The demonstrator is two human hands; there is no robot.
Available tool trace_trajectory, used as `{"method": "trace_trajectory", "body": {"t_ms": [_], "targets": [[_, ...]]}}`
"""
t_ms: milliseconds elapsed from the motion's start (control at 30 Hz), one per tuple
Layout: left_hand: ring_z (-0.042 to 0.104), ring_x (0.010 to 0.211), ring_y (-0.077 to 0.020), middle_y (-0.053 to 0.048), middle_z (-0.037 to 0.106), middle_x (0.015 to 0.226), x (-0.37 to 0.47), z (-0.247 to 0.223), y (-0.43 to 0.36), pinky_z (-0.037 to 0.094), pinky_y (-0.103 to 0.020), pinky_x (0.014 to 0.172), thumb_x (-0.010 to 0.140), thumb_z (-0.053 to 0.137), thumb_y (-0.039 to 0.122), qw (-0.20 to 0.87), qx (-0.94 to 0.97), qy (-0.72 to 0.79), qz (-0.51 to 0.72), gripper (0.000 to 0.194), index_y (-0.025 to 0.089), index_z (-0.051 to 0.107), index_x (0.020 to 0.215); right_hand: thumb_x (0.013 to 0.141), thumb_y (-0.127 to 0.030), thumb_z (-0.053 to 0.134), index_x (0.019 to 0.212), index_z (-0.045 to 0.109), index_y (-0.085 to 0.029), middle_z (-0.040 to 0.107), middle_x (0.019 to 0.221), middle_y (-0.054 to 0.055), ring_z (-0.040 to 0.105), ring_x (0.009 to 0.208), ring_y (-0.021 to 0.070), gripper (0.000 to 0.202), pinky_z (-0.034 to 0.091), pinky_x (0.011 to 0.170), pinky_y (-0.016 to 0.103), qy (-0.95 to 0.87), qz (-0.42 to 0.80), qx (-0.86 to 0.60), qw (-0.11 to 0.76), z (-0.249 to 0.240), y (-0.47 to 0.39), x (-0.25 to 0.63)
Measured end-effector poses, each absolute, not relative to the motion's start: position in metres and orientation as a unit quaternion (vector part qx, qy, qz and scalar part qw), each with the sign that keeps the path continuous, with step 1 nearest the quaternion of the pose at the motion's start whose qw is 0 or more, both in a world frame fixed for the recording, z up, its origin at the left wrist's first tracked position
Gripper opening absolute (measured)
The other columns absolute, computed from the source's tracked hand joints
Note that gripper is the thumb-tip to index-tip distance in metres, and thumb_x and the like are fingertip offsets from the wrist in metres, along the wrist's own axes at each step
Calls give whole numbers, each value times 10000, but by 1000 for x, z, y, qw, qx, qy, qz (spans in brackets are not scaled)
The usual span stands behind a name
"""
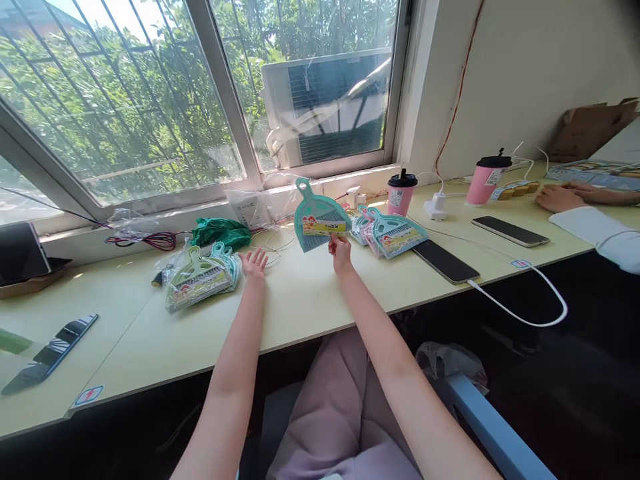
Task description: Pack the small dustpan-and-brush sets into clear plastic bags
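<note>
Gripping the lower edge of a green dustpan set [323, 217], the right hand [340, 251] holds it up above the counter [300, 300]. Well to its left, the left hand [255, 264] is open, fingers spread, just beside a pile of wrapped dustpan sets [203, 280]. Right of the right hand lie more wrapped sets [395, 235], then a dark phone [445, 260] with a pink cup [401, 197] behind them.

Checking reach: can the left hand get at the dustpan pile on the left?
Likely yes: the left hand is open, empty and right beside the dustpan pile, with nothing visible between them.
</note>
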State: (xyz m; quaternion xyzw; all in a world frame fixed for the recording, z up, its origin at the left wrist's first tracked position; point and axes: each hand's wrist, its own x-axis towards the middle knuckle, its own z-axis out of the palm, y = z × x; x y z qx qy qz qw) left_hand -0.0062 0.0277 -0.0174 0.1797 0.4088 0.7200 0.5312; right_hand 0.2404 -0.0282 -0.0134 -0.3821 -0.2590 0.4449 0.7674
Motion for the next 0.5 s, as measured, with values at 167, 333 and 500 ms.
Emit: {"method": "trace_trajectory", "body": {"t_ms": [167, 333, 500], "targets": [[752, 1082, -261, -160, 714, 1295, 10, -10, 17, 624, -371, 849, 1023, 496, 648, 602, 315, 360, 640, 567, 230, 515, 1405, 883, -257, 751, 648, 479, -213, 491, 466, -63, 366, 392, 55, 362, 278, 403, 205, -292, 496, -412, 706, -11, -29, 239], [772, 904, -161, -93, 777, 1158, 5, -11, 20, 593, -255, 810, 1036, 527, 168, 519, 252, 428, 696, 229, 207, 584, 1255, 779, -310, 853, 647, 540, -196, 488, 436, -61, 345, 372, 50, 358, 235, 377, 203, -385, 544, -423, 614, -12, -30, 235], [746, 687, -123, -73, 761, 950, -6, -15, 27, 565, -195, 647, 951, 531, 2, 460, 170, 474, 732, 405, 164, 516, 1322, 590, -457, 959, 759, 634, -191, 507, 528, -71, 357, 440, 45, 452, 236, 390, 199, -436, 588, -311, 606, -9, -35, 235]]}}
